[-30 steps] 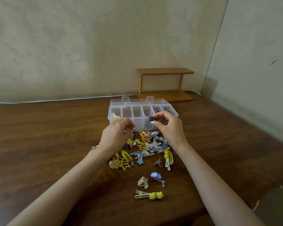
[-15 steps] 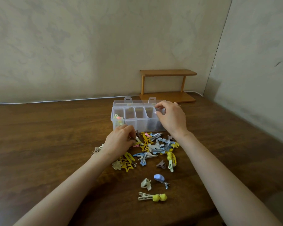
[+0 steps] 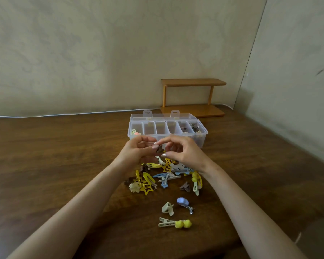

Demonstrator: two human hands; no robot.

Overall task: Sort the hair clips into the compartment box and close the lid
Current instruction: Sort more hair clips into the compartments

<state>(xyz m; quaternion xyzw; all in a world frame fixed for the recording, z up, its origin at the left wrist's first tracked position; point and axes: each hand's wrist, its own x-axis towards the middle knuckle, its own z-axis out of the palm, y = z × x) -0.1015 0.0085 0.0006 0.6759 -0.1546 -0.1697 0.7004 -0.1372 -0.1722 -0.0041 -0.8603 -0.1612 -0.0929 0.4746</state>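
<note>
A clear plastic compartment box stands open on the wooden table, its lid tipped back. Brown clips lie in its two right compartments, a pink and yellow one in the far left. In front of it lies a pile of hair clips, yellow, blue, white and brown. My left hand hovers above the pile and pinches a small brown clip between thumb and fingers. My right hand is beside it, fingers curved and apart, fingertips close to the brown clip.
A small wooden shelf stands behind the box against the wall. Loose clips lie nearer me: a white claw clip, a blue clip and a white clip with yellow balls. The table edge runs at lower right.
My right hand came back from the box's right compartments toward the pile. My left hand lifted from the pile with a brown clip, and both hands now meet in front of the box.
</note>
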